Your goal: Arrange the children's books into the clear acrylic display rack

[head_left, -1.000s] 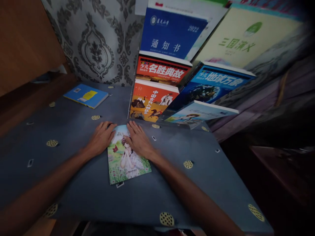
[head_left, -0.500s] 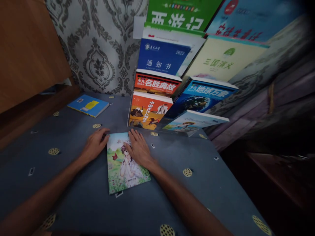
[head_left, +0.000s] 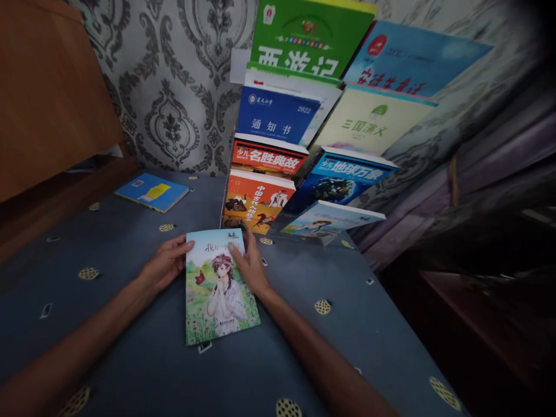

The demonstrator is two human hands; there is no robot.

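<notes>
A thin book (head_left: 223, 295) with an illustrated cover of a figure, flowers and a butterfly is tilted up slightly at its far end, above the dark blue tablecloth (head_left: 143, 359). My left hand (head_left: 167, 263) grips its upper left edge, thumb on the cover and fingers underneath. At the upper right, my right hand (head_left: 252, 260) holds the other edge, its thumb over part of the title and its fingers behind the book. Just beyond the book stands a rack of books, with an orange book (head_left: 258, 202) nearest.
A blue book (head_left: 153, 192) lies flat at the back left, near a wooden cabinet (head_left: 47, 98). The tiered rack also holds a green book (head_left: 308, 40), a blue booklet (head_left: 278, 113) and several others. Patterned wallpaper (head_left: 174, 121) is behind. The table's edge runs along the right.
Both hands have closed on the book's sides and raised its far end a little; the right hand no longer lies flat on the cover. The view has tilted slightly up.
</notes>
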